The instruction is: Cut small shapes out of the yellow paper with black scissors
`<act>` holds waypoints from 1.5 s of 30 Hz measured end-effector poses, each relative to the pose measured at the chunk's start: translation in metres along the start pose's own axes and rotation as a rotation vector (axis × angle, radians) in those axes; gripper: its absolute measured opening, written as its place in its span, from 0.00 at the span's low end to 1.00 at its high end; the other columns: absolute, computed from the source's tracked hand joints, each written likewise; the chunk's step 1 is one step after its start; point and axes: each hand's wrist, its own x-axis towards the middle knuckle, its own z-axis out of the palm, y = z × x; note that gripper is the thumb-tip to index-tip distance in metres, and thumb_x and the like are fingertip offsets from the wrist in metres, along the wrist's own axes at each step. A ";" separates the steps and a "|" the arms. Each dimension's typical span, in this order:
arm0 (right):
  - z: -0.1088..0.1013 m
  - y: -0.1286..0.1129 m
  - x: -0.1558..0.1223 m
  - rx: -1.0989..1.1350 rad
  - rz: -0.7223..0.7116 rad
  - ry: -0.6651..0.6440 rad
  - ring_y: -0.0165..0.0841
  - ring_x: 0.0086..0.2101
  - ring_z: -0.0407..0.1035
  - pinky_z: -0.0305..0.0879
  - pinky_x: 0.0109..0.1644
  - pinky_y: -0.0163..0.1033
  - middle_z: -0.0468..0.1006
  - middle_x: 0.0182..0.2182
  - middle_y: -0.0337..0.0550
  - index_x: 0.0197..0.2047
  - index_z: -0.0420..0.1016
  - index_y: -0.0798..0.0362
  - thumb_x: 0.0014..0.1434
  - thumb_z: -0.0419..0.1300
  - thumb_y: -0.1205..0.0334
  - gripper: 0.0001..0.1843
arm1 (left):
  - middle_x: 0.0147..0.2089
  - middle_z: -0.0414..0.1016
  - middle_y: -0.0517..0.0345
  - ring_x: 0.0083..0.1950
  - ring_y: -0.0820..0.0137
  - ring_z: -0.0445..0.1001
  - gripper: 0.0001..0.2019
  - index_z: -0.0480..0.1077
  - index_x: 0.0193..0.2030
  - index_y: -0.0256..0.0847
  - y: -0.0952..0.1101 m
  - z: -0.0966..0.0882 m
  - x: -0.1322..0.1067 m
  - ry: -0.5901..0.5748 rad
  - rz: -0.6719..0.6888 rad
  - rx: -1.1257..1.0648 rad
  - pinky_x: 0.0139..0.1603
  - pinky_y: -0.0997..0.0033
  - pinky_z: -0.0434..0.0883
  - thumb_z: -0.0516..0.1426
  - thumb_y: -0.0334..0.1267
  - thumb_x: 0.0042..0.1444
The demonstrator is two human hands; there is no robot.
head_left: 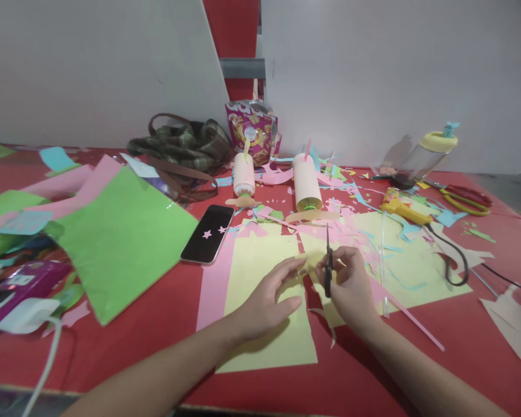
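My right hand is closed around small scissors with dark handles, their blades pointing up and away from me. Right at its fingertips is a small pale yellow paper piece. My left hand hovers over a yellow sheet, fingers stretched forward and thumb apart. Its fingertips reach the near side of the small piece; whether they touch it I cannot tell. Thin curved paper offcuts lie just below, between the hands.
A phone with pink paper stars lies left of the sheets. Behind stand two paper-wrapped cylinders. At right are a yellow glue gun, red-handled scissors and a tilted clear bottle. Green sheets spread leftward.
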 end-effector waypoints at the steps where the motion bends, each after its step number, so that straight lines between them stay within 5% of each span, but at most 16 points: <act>1: 0.000 -0.001 0.000 0.001 0.002 -0.003 0.32 0.30 0.63 0.60 0.31 0.38 0.65 0.26 0.36 0.31 0.55 0.47 0.42 0.58 0.72 0.16 | 0.62 0.45 0.51 0.60 0.62 0.48 0.25 0.50 0.57 0.42 0.001 0.000 0.000 -0.010 0.007 -0.009 0.59 0.55 0.50 0.50 0.32 0.50; 30: -0.001 0.002 0.000 -0.049 0.030 -0.040 0.30 0.29 0.61 0.59 0.33 0.37 0.63 0.27 0.34 0.32 0.54 0.47 0.44 0.56 0.73 0.16 | 0.60 0.49 0.50 0.60 0.64 0.49 0.25 0.50 0.56 0.41 0.004 0.001 -0.002 -0.042 0.060 -0.001 0.59 0.57 0.52 0.50 0.32 0.49; 45: 0.002 -0.003 0.002 0.166 0.148 -0.046 0.26 0.24 0.62 0.58 0.25 0.31 0.64 0.27 0.32 0.31 0.53 0.48 0.41 0.60 0.70 0.18 | 0.60 0.47 0.50 0.60 0.62 0.49 0.25 0.52 0.55 0.40 0.001 0.003 -0.002 -0.013 0.087 -0.079 0.59 0.60 0.50 0.51 0.30 0.49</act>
